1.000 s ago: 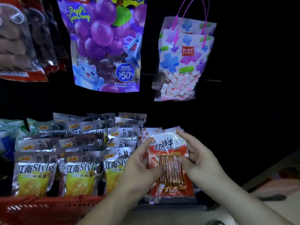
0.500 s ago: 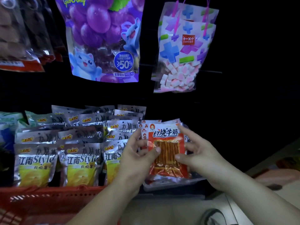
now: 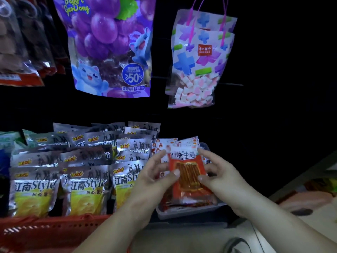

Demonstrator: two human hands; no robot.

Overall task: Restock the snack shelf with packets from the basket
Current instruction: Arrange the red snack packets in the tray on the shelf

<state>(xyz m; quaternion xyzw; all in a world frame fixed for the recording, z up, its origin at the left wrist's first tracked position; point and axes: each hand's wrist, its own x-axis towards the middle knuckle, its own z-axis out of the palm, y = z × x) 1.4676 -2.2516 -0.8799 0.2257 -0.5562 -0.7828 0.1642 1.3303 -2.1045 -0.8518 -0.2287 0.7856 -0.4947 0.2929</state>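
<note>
- Red-and-white packet (image 3: 188,177) with a clear window showing orange sticks, upright, pinched between left hand (image 3: 155,179) and right hand (image 3: 221,181).
- Red basket (image 3: 45,232), lower left.

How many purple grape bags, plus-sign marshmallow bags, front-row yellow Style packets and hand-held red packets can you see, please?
Purple grape bag: 1
Plus-sign marshmallow bags, one behind the other: 2
Front-row yellow Style packets: 3
Red packet held between left hand and right hand: 1
Total: 7
</note>
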